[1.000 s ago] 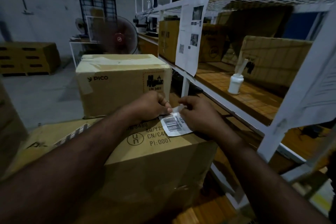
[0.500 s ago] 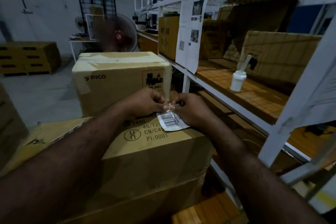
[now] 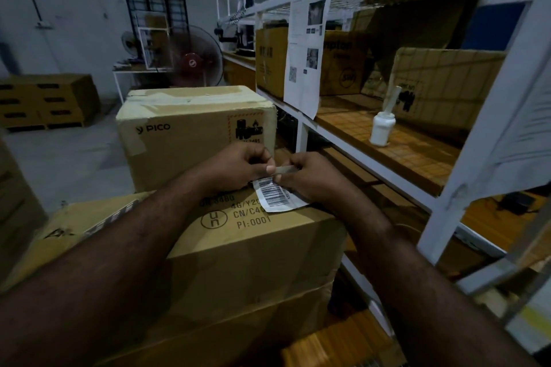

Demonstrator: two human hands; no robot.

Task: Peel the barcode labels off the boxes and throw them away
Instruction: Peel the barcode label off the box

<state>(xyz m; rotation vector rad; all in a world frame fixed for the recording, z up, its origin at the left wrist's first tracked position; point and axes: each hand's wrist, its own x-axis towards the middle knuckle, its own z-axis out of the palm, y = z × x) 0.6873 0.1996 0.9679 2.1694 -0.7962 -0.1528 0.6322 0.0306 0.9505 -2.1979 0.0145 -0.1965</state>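
A white barcode label (image 3: 275, 196) hangs over the top right corner of the near cardboard box (image 3: 253, 247), its upper edge folded up into a strip. My left hand (image 3: 238, 168) pinches the left end of that strip. My right hand (image 3: 310, 177) pinches its right end, with the heel of the hand over the label's right side. Behind stands a second cardboard box (image 3: 185, 134) printed PICO.
A white metal shelf rack (image 3: 441, 202) runs along the right, close to my right arm. On its wooden shelf stand a white bottle (image 3: 382, 127) and more cartons (image 3: 447, 83). A paper sheet (image 3: 304, 56) hangs from the rack. A fan (image 3: 193, 61) stands at the back.
Both hands have come closer together on the label's upper edge, which is now folded into a narrow strip. The label has lifted a little off the box.
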